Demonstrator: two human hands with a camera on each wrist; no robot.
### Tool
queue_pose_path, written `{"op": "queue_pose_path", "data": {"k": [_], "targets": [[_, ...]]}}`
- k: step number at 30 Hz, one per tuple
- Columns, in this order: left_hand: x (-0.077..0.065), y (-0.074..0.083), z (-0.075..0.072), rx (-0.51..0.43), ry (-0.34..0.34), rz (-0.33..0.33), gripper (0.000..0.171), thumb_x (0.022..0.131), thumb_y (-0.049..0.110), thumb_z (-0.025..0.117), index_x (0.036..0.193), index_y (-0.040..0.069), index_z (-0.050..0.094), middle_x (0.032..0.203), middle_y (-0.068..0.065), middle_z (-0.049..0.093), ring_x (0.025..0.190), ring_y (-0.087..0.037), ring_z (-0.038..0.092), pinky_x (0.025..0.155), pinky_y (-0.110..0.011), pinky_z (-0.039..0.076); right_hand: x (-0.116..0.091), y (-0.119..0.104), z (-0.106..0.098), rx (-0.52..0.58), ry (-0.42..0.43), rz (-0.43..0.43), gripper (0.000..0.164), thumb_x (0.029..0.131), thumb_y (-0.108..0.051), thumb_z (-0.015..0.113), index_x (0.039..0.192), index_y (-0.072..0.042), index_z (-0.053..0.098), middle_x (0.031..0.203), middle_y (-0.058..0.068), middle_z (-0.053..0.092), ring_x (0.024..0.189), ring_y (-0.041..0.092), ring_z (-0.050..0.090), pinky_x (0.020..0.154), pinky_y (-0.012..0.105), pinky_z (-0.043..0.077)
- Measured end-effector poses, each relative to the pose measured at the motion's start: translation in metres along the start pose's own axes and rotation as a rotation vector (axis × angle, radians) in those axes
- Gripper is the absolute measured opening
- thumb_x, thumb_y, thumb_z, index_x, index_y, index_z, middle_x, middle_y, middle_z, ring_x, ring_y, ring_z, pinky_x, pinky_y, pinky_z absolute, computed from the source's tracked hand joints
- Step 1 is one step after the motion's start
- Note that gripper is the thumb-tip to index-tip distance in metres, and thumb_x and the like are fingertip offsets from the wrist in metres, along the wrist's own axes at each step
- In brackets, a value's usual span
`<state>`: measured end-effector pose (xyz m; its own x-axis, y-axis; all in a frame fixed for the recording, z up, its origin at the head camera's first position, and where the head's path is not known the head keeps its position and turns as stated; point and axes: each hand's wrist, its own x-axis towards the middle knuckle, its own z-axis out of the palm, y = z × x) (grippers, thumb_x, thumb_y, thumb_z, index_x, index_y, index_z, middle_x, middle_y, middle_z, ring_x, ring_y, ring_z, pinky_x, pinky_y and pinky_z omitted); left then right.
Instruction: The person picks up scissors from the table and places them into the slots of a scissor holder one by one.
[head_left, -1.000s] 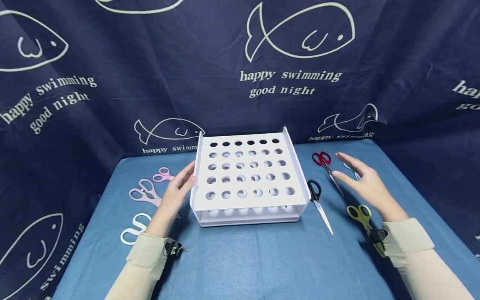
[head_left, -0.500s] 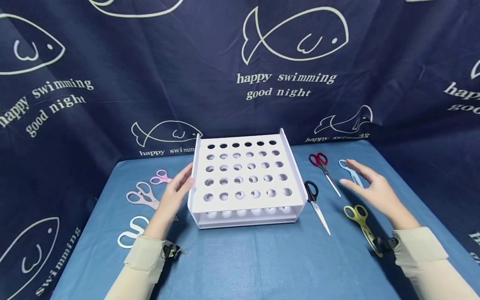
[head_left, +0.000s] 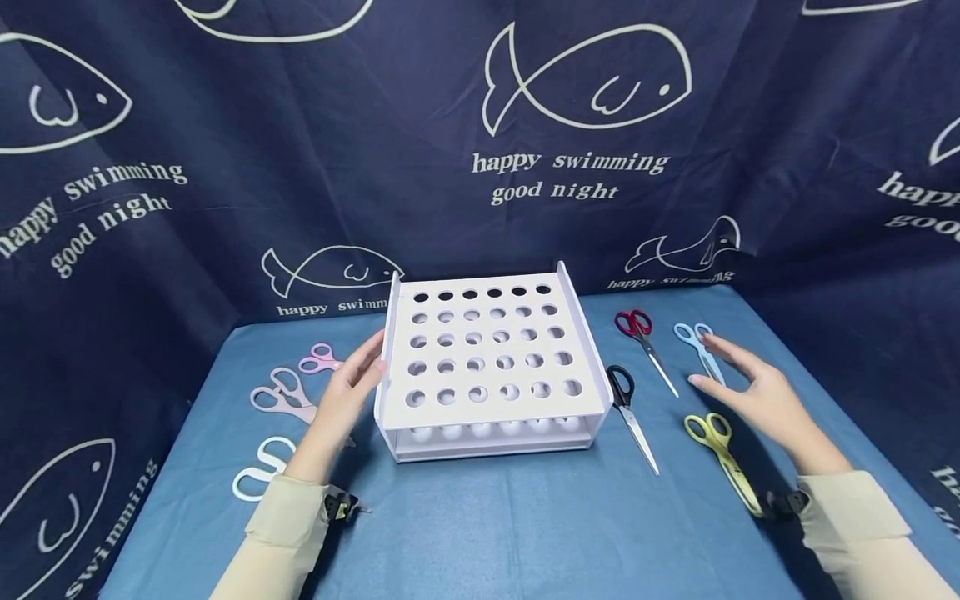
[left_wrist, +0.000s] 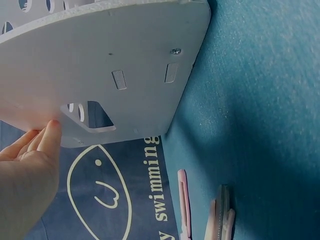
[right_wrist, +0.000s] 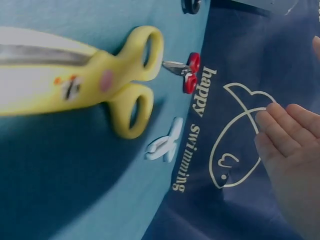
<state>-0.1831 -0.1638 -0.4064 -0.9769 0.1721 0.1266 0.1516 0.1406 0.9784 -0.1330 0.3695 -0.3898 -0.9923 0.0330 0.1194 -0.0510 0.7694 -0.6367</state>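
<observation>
A white rack (head_left: 483, 340) with rows of round holes in its sloped top stands mid-table. My left hand (head_left: 347, 398) rests against the rack's left side panel, fingers extended. In the left wrist view its fingertips touch that panel (left_wrist: 90, 65) beside a cutout. My right hand (head_left: 765, 400) hovers over the table's right side, fingers spread and holding nothing. Just beyond its fingertips lie light blue scissors (head_left: 701, 346), their lower part overlapped by the hand. Yellow scissors (head_left: 722, 450) lie to the left of my right wrist and look large in the right wrist view.
Black-handled scissors (head_left: 633, 417) lie close to the rack's right side, with red-handled scissors (head_left: 643, 337) farther back. Left of the rack are pink scissors (head_left: 321, 358), pale pink scissors (head_left: 287, 396) and white-handled scissors (head_left: 262, 467), partly behind my left arm. A dark blue fish-print cloth (head_left: 420, 167) hangs behind.
My right hand has moved slightly right and down, uncovering the light blue and yellow scissors. The left hand stays at the rack's side. The head view has shifted a little.
</observation>
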Motion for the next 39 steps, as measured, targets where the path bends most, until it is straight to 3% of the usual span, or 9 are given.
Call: {"op": "queue_pose_path", "data": {"k": [8,12,13,15,18,20,27,35,39], "targets": [[0.000,0.002,-0.001,0.010,0.000,-0.008,0.051,0.102,0.025,0.050,0.150,0.013,0.037,0.153,-0.009,0.040,0.138,-0.023,0.040,0.100,-0.009,0.038,-0.010,0.013,0.004,-0.028,-0.033,-0.015,0.074,0.091,-0.039,0.067,0.153,-0.017,0.031,0.147,0.022,0.043,0.136,0.046,0.033,0.110,0.060,0.026],[0.001,0.003,0.001,0.009,-0.001,-0.008,0.050,0.102,0.023,0.050,0.149,0.012,0.038,0.153,-0.010,0.039,0.138,-0.023,0.040,0.099,-0.007,0.037,-0.018,0.024,0.006,-0.051,-0.040,-0.019,0.073,0.091,-0.039,0.067,0.152,-0.019,0.034,0.146,0.021,0.045,0.142,0.028,0.031,0.115,0.022,0.025],[0.002,0.003,0.001,0.006,-0.002,-0.006,0.050,0.102,0.022,0.050,0.149,0.012,0.038,0.153,-0.011,0.039,0.138,-0.023,0.040,0.099,-0.007,0.037,-0.019,0.027,0.006,-0.058,-0.044,-0.017,0.073,0.090,-0.039,0.067,0.152,-0.019,0.034,0.146,0.021,0.045,0.143,0.025,0.030,0.114,0.020,0.025],[0.002,0.003,0.002,0.001,-0.005,-0.005,0.050,0.102,0.022,0.050,0.149,0.012,0.038,0.153,-0.010,0.040,0.138,-0.023,0.041,0.099,-0.007,0.038,-0.022,0.031,0.006,-0.059,-0.059,-0.011,0.074,0.090,-0.039,0.068,0.152,-0.017,0.034,0.147,0.022,0.044,0.144,0.025,0.028,0.116,0.025,0.026],[0.003,0.002,0.002,-0.003,-0.009,-0.006,0.050,0.102,0.022,0.050,0.149,0.012,0.038,0.153,-0.010,0.040,0.138,-0.022,0.040,0.100,-0.008,0.038,-0.023,0.036,0.005,-0.046,-0.095,0.009,0.076,0.090,-0.038,0.068,0.152,-0.012,0.032,0.149,0.024,0.039,0.143,0.039,0.024,0.112,0.057,0.026],[0.003,0.003,0.002,-0.003,-0.007,-0.009,0.050,0.102,0.022,0.050,0.149,0.013,0.038,0.153,-0.010,0.039,0.138,-0.022,0.040,0.101,-0.009,0.037,-0.023,0.039,0.004,-0.034,-0.118,0.018,0.077,0.090,-0.037,0.068,0.152,-0.011,0.031,0.151,0.025,0.036,0.140,0.049,0.024,0.103,0.068,0.025],[-0.001,0.004,-0.001,0.006,0.006,-0.028,0.051,0.102,0.024,0.050,0.150,0.014,0.037,0.154,-0.008,0.038,0.140,-0.021,0.039,0.103,-0.012,0.036,-0.019,0.041,0.004,-0.051,-0.171,0.043,0.078,0.089,-0.040,0.069,0.151,-0.010,0.033,0.151,0.028,0.034,0.135,0.055,0.028,0.098,0.072,0.029],[0.001,0.002,0.000,0.002,-0.011,-0.014,0.051,0.102,0.025,0.050,0.150,0.014,0.037,0.154,-0.008,0.039,0.140,-0.021,0.038,0.113,-0.030,0.034,-0.026,0.050,0.010,-0.088,-0.224,0.044,0.077,0.088,-0.041,0.070,0.150,-0.008,0.036,0.147,0.033,0.035,0.129,0.059,0.032,0.094,0.072,0.033],[0.000,0.002,0.000,-0.009,-0.009,-0.017,0.051,0.102,0.024,0.050,0.150,0.014,0.036,0.154,-0.009,0.038,0.140,-0.022,0.038,0.111,-0.025,0.035,-0.025,0.052,0.012,-0.098,-0.239,0.047,0.078,0.087,-0.041,0.070,0.149,-0.005,0.037,0.146,0.035,0.036,0.128,0.059,0.034,0.094,0.071,0.034]]}}
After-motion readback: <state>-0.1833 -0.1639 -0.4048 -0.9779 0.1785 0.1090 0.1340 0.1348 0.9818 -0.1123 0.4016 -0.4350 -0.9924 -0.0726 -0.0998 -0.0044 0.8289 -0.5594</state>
